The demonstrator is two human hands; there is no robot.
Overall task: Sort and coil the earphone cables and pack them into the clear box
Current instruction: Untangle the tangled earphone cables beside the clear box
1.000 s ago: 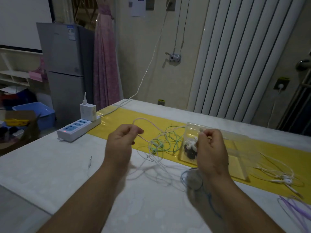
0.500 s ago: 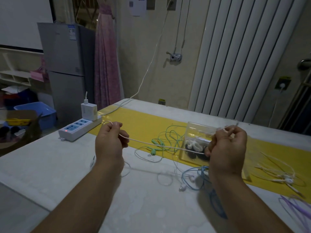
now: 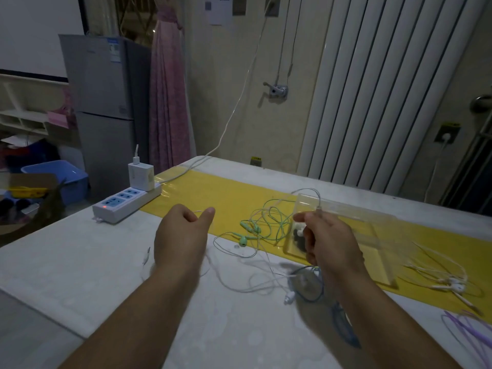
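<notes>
With right grip (image 3: 328, 243) pinching the white earphone cable (image 3: 319, 199) and left grip (image 3: 183, 235) curled, hold unclear, wind loose, even loops clear of the green earphones (image 3: 250, 230).

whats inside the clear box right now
At the clear box's left end lie white earbuds and black earbuds. The right hand covers part of them, so anything behind it is hidden.

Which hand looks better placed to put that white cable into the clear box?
The right. The right hand pinches the white cable and hovers by the clear box, so a short move would likely drop it in. The left hand is well off to the side.
</notes>
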